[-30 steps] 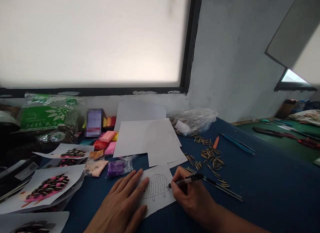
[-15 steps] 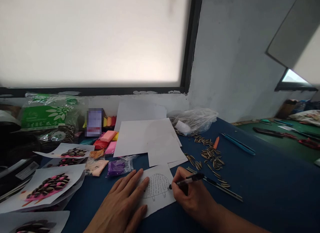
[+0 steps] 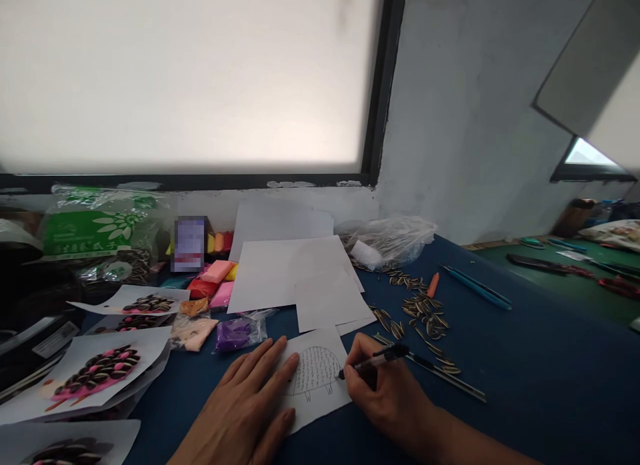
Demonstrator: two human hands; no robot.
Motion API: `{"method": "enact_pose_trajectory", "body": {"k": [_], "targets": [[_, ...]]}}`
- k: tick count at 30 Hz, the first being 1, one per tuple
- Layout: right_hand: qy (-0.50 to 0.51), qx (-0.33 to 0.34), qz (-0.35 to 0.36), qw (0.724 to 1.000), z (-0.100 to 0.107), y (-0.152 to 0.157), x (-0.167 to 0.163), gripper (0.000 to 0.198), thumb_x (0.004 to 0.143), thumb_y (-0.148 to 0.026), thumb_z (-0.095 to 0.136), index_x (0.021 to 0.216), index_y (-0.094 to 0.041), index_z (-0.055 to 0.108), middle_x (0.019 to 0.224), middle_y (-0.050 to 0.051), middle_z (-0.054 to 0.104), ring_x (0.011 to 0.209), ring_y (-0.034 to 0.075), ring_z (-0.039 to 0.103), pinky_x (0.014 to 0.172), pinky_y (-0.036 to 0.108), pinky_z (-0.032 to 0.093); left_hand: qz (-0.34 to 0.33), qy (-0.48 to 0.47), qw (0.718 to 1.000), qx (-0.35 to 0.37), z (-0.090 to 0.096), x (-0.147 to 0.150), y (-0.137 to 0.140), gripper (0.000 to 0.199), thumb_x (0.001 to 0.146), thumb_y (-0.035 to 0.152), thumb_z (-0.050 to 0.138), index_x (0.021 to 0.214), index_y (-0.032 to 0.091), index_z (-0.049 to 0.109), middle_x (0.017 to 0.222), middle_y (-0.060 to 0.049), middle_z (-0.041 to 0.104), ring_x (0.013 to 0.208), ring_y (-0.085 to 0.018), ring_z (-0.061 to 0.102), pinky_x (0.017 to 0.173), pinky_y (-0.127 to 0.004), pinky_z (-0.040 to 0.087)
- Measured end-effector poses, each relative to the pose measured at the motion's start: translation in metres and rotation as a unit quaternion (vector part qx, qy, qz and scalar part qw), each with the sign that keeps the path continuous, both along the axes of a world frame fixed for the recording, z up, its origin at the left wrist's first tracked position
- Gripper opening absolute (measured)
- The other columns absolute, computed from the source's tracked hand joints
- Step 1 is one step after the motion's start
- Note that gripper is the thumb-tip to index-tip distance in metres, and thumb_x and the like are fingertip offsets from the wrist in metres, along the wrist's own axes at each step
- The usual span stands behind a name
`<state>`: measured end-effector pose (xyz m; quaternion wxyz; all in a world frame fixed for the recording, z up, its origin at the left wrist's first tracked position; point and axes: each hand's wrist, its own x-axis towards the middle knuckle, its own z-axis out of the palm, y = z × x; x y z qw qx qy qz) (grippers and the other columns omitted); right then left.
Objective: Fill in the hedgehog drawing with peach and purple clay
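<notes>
A small sheet of white paper (image 3: 325,408) lies on the blue tabletop, bearing a line drawing (image 3: 316,370) of a rounded body filled with short marks and two little feet. My left hand (image 3: 245,398) rests flat on the sheet's left part, fingers stretched out, covering some of the drawing. In my right hand (image 3: 375,388) is a black pen (image 3: 377,358), pinched between thumb and fingers. Its tip is at the right edge of the drawn body. Sunflower seeds (image 3: 425,315) lie loose beyond my right hand, and a thin metallic rod (image 3: 445,378) lies beside it.
White sheets (image 3: 270,275) lie behind the drawing. Packets of coloured clay, one purple (image 3: 233,334), sit to the left near printed pictures (image 3: 100,378). A clear plastic bag (image 3: 395,238), an orange stick (image 3: 433,285) and blue tweezers (image 3: 475,287) are at the right. A green bag (image 3: 95,232) stands back left.
</notes>
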<state>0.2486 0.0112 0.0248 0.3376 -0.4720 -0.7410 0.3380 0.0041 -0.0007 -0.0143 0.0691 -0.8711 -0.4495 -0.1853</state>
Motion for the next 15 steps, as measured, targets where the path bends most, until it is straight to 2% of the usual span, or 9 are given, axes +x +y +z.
{"method": "enact_pose_trajectory", "body": {"k": [8, 13, 15], "targets": [[0.021, 0.007, -0.03, 0.999, -0.007, 0.001, 0.004, 0.013, 0.088, -0.02, 0.047, 0.075, -0.023, 0.043, 0.06, -0.007, 0.041, 0.051, 0.011, 0.04, 0.047, 0.023, 0.03, -0.041, 0.024, 0.998, 0.036, -0.01, -0.01, 0.011, 0.055, 0.1, 0.051, 0.039, 0.152, 0.034, 0.032, 0.153, -0.003, 0.042, 0.131, -0.035, 0.051, 0.094, -0.049, 0.055], [0.01, 0.005, -0.031, 0.999, -0.007, 0.003, 0.004, 0.013, 0.089, -0.02, 0.047, 0.076, -0.023, 0.044, 0.059, -0.007, 0.041, 0.05, 0.011, 0.039, 0.047, 0.023, 0.03, -0.044, 0.022, 0.998, 0.034, -0.007, -0.006, 0.008, 0.053, 0.1, 0.051, 0.039, 0.15, 0.032, 0.037, 0.153, -0.005, 0.043, 0.131, -0.034, 0.051, 0.095, -0.048, 0.055], [0.012, 0.002, -0.025, 1.0, -0.007, 0.003, 0.004, 0.013, 0.089, -0.02, 0.047, 0.076, -0.023, 0.044, 0.058, -0.007, 0.041, 0.05, 0.011, 0.04, 0.047, 0.023, 0.03, -0.014, 0.009, 1.0, 0.022, -0.004, -0.003, 0.004, 0.051, 0.102, 0.051, 0.036, 0.148, 0.032, 0.041, 0.153, -0.004, 0.043, 0.134, -0.034, 0.048, 0.1, -0.05, 0.051]]}}
